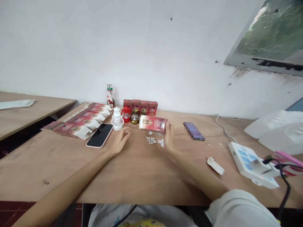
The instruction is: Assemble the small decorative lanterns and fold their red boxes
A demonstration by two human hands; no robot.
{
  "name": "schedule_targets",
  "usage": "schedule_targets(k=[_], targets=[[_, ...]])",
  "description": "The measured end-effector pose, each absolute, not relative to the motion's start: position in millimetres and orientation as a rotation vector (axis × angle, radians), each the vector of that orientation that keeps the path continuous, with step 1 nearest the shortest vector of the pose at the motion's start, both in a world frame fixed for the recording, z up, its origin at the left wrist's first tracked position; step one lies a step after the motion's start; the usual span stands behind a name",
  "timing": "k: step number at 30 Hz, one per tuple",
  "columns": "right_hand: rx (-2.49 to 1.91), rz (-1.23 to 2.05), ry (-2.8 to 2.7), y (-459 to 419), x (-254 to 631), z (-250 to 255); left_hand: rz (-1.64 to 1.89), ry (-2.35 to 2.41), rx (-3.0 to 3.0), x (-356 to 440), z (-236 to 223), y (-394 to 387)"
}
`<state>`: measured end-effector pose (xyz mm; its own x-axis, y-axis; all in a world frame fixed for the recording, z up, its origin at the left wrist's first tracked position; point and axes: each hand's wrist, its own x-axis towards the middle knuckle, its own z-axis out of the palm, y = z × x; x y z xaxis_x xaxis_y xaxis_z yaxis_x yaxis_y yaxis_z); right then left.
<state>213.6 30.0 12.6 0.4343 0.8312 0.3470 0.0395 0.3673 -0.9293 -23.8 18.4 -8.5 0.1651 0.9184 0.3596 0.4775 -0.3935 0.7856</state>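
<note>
My right hand (168, 136) grips the right end of a red printed carton (153, 123), held tilted above the table. My left hand (121, 142) rests by the base of a white toy lantern (116, 119), its fingers loosely apart and holding nothing; whether it touches the lantern I cannot tell. Behind are a red lantern (126, 114) and two bronze-coloured ones, the nearer bronze lantern (134, 116) in full view and the other bronze lantern (143, 112) partly hidden by the carton. Small white round pieces (151, 140) lie below the carton, beside white tags (161, 142).
Several upright red boxes (136, 104) stand against the wall. Flattened cartons (81, 121) overlap at left, near a phone (99, 135). To the right lie a pixelated purple item (194, 130), a white strip (215, 166) and a power strip (243, 162) with cables.
</note>
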Motion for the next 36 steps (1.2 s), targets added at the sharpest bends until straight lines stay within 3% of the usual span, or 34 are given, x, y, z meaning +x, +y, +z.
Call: schedule_targets(k=[7, 36], targets=[[-1.147, 0.587, -1.198, -3, 180, -32, 0.942, 1.038, 1.717, -18, 5, 10], [-1.063, 0.476, -1.556, -10, 190, -23, 1.096, 1.014, 1.434, -25, 9, 18]])
